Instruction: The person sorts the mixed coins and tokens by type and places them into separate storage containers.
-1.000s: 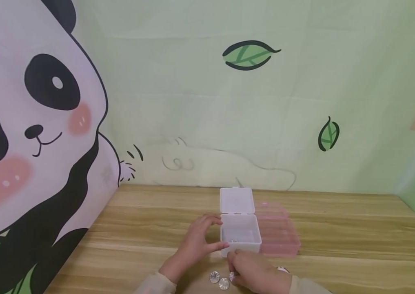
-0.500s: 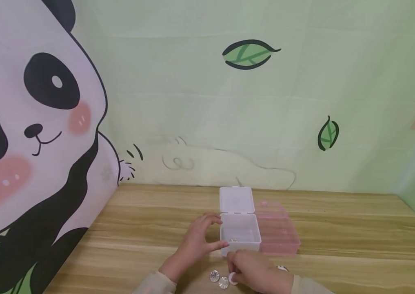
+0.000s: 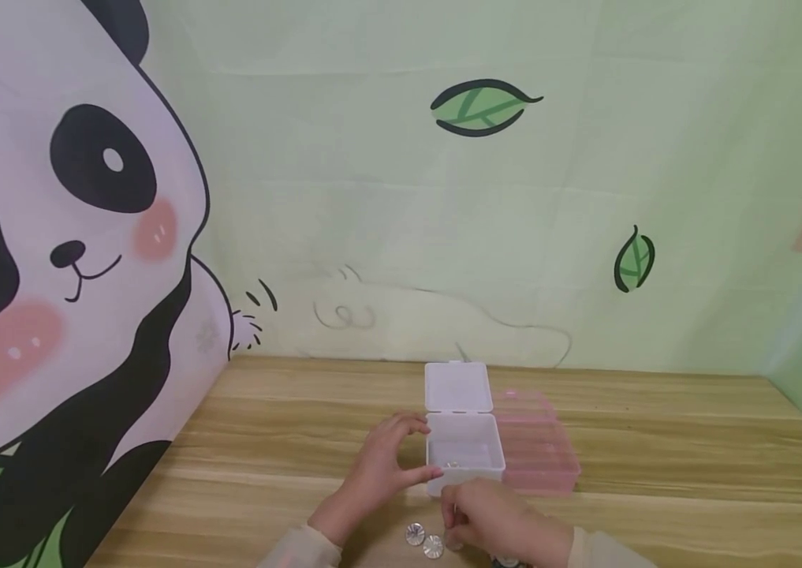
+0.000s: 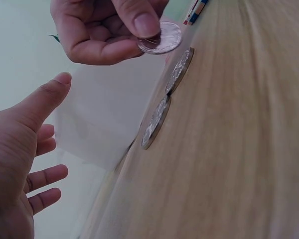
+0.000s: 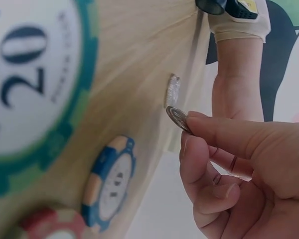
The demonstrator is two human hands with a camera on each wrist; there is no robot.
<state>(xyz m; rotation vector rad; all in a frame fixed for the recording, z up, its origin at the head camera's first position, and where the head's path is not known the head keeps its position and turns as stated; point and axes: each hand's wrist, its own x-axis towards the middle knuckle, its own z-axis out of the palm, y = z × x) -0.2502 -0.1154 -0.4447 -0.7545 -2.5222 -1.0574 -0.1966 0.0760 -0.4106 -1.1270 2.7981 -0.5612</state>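
Observation:
My right hand [image 3: 496, 517] pinches a silver coin [image 5: 178, 119] between thumb and fingers, in front of the white box [image 3: 468, 480]. In the left wrist view that coin shows a ridged, shiny face. Two more silver coins lie on the table, one coin [image 3: 415, 534] farther left and the other coin [image 3: 432, 547] close to the right fingers. My left hand [image 3: 382, 461] spreads around the box's left side, thumb tip at its front rim and fingertips at the rear left. The box's lid [image 3: 457, 386] is up, and a small shiny piece [image 3: 452, 465] shows inside.
A translucent pink box [image 3: 539, 457] stands against the white box's right side. Poker chips lie by the right wrist: a green-edged 20 chip [image 5: 35, 84], a blue-edged 10 chip [image 5: 114, 184] and a red chip [image 5: 55, 226]. A panda-print cloth [image 3: 372, 197] hangs behind the wooden table [image 3: 287, 442].
The pinched coin turns between the right fingers, and that hand has shifted slightly up and right. A chip seen beside the right wrist is now hidden behind it. The left hand stays put.

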